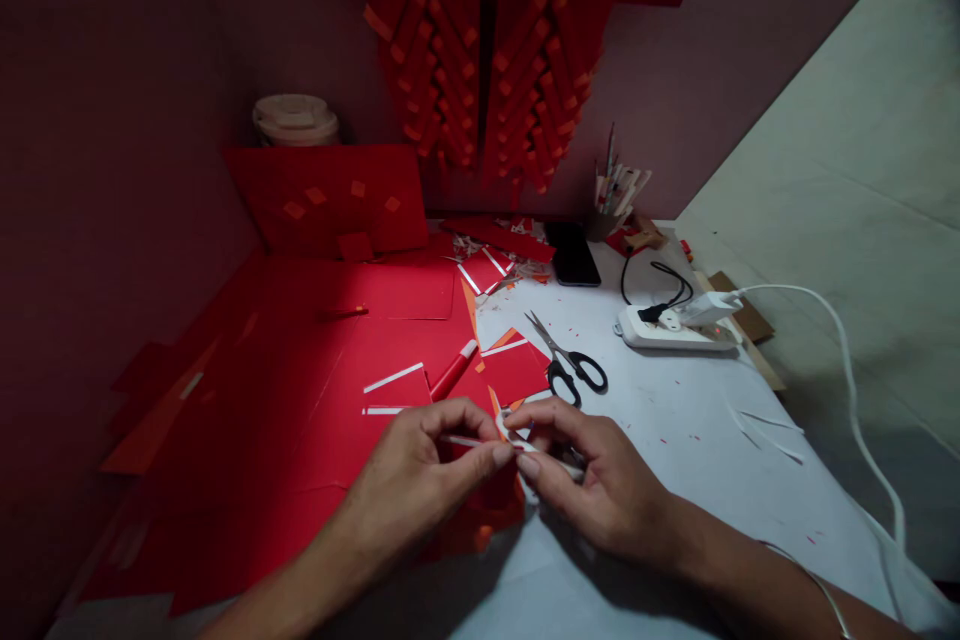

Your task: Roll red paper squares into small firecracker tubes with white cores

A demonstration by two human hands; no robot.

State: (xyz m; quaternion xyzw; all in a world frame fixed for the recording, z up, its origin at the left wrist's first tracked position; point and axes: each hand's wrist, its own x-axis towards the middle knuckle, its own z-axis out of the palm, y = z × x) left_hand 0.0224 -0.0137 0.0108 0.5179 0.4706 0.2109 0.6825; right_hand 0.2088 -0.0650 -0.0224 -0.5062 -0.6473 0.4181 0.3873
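My left hand [427,470] and my right hand [592,480] meet low in the middle of the head view. Both pinch a thin white strip [517,442] that is stuck to a folded red paper piece [487,505] held between them. The fingertips of the two hands almost touch. Black-handled scissors [570,360] lie shut on the white table [675,420] just beyond my right hand. A red glue stick [454,370] lies on the red sheets just past my left hand.
Large red paper sheets [300,390] cover the left half of the table. A red folded-paper decoration [480,60] hangs on the back wall. A phone [574,255], pen cup [611,200] and power strip [675,325] with white cable stand at the back right. Thin white offcuts [765,430] lie to the right.
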